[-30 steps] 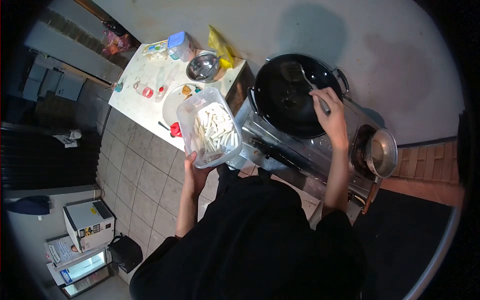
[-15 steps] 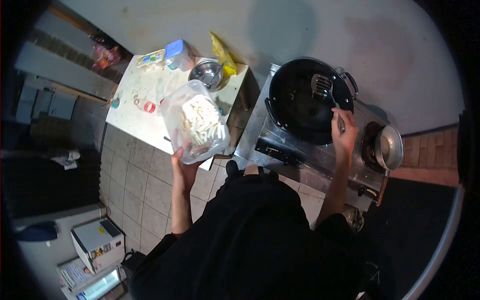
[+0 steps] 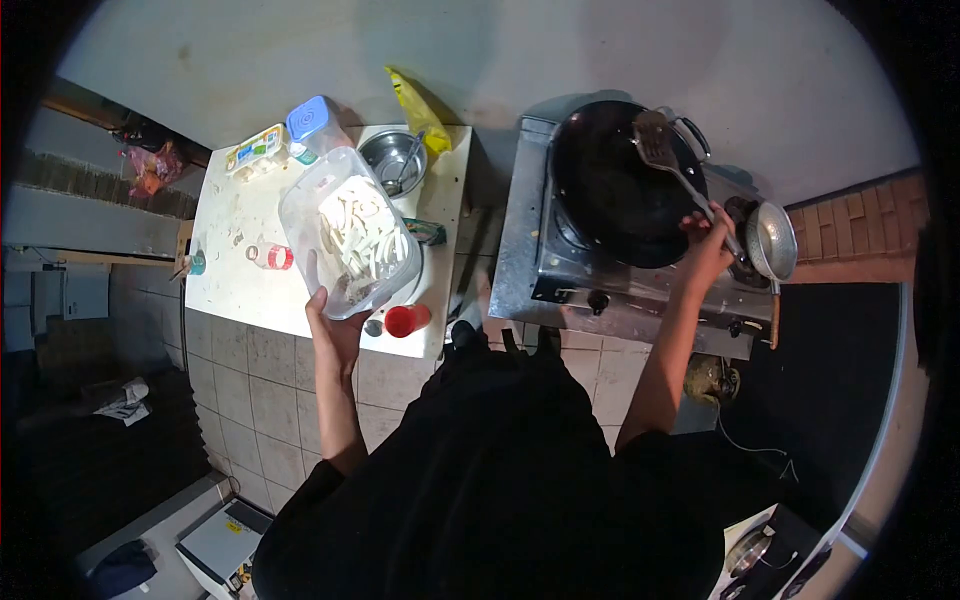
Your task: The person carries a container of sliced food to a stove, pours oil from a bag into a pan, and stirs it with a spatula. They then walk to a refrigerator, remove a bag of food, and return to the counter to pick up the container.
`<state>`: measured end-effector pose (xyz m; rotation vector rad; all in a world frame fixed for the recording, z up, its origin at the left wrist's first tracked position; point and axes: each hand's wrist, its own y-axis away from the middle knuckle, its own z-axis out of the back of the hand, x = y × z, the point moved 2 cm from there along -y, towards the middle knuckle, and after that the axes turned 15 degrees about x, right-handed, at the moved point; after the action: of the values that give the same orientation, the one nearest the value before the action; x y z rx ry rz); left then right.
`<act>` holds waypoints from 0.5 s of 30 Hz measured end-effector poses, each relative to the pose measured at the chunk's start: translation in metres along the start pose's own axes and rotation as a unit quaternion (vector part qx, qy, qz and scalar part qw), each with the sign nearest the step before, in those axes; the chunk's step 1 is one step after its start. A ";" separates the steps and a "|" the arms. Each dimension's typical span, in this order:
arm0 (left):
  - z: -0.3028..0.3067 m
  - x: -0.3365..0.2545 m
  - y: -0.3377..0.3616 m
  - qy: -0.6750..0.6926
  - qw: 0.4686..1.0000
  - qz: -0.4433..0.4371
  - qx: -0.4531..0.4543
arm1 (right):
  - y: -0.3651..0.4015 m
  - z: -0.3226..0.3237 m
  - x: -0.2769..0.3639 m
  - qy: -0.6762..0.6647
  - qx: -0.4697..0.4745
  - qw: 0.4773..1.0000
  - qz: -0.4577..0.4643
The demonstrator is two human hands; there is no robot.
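Note:
My left hand (image 3: 337, 330) grips the lower edge of a clear plastic container (image 3: 310, 215), tilted above the white table. Pale strips of food (image 3: 362, 228) lie inside it. My right hand (image 3: 708, 245) is closed round the handle of a slotted metal spatula (image 3: 655, 142), whose head is over the right part of a black wok (image 3: 610, 190). The wok sits on the gas stove (image 3: 570, 280); its inside is dark.
On the white table (image 3: 225, 270) are a steel bowl (image 3: 393, 163), a blue-lidded tub (image 3: 312, 122), an egg-like pack (image 3: 256, 152), a yellow bag (image 3: 420, 115) and a red-capped jar (image 3: 407, 320). A small pan (image 3: 771, 240) rests at the stove's right.
The view has shifted and turned. My right hand has moved right and the spatula has lifted towards the wok's upper right rim. The container remains in my left hand.

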<state>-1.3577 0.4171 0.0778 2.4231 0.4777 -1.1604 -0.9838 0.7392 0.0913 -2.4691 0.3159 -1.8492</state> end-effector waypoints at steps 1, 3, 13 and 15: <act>0.005 -0.005 0.000 0.000 1.000 -0.002 -0.005 | 0.006 -0.005 0.005 0.002 0.004 1.000 -0.003; 0.012 -0.013 0.004 -0.024 1.000 -0.006 -0.016 | 0.019 -0.021 0.017 0.000 0.036 0.999 0.009; 0.083 -0.051 0.051 -0.044 0.993 -0.062 -0.094 | 0.098 -0.202 0.016 0.099 0.319 0.943 -0.001; 0.106 -0.050 0.063 -0.027 0.991 -0.067 -0.108 | 0.109 -0.240 -0.033 0.058 0.383 0.920 -0.064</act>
<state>-1.4265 0.3038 0.0706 2.1967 0.7209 -1.1597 -1.2364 0.6599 0.1120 -1.8684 -0.4950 -1.7033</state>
